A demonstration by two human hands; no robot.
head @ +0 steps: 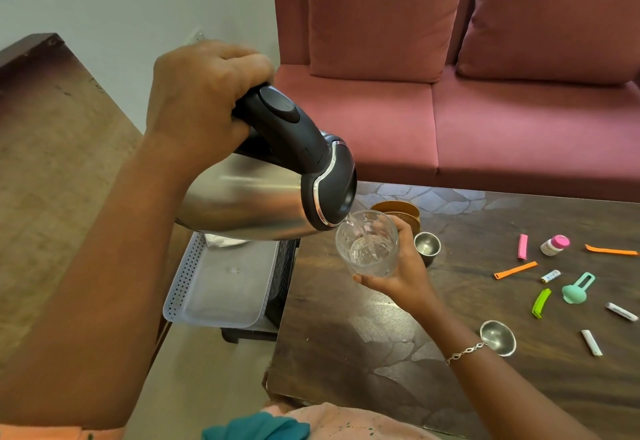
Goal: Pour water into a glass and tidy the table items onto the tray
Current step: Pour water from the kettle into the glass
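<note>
- Presently, left hand [204, 100] gripped tilted kettle [263, 204], streaming water into glass [367, 245].
- Right hand [401, 266] clasped glass, partly filled, above table [346, 335].
- Tray [180, 287] left of glass.

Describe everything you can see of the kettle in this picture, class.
The kettle has a brushed, shiny steel-looking body and a dark grey, plastic-looking lid and handle, with a thin silver trim line curving round the lid. It is tipped far over, spout downward, held in the air by the left hand, which grips the handle. A thin stream of water runs from its spout into the glass held just beneath by the right hand.
</note>
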